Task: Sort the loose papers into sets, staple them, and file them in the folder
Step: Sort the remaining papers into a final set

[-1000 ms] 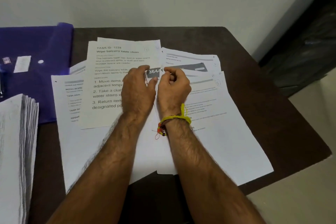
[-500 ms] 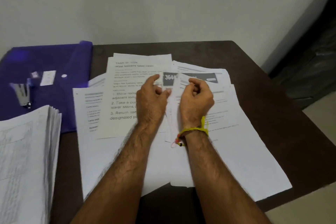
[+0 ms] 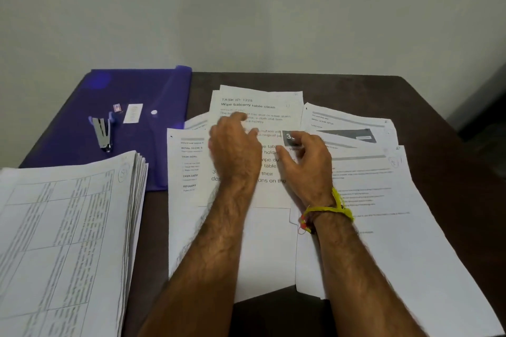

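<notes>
1. Both of our hands work over the loose papers fanned across the dark surface: our left hand lies palm down with relaxed, spread fingers on the sheet headed "TASK ID: 1228 – Wipe balcony table clean", gripping nothing.
2. Just right of that sheet's middle, our right hand hovers with fingers loosely curled; its fingertips are at a dark grey printed card or page corner, but whether they pinch it we cannot tell, as the motion is blurred.
3. A yellow thread band with a red bead circles our right wrist, below the headed sheet.
4. More printed sheets poke out from under the headed sheet on its left, right and far sides, overlapping each other untidily.
5. Well left of the headed sheet, a thick stack of papers printed with ruled tables sits at the near left corner of the surface, its edges slightly fanned.
6. Beyond that stack, left of the headed sheet, a purple folder lies flat and closed with a white snap button.
7. On the folder rest a silver stapler and, beside it, a small staple box.
</notes>
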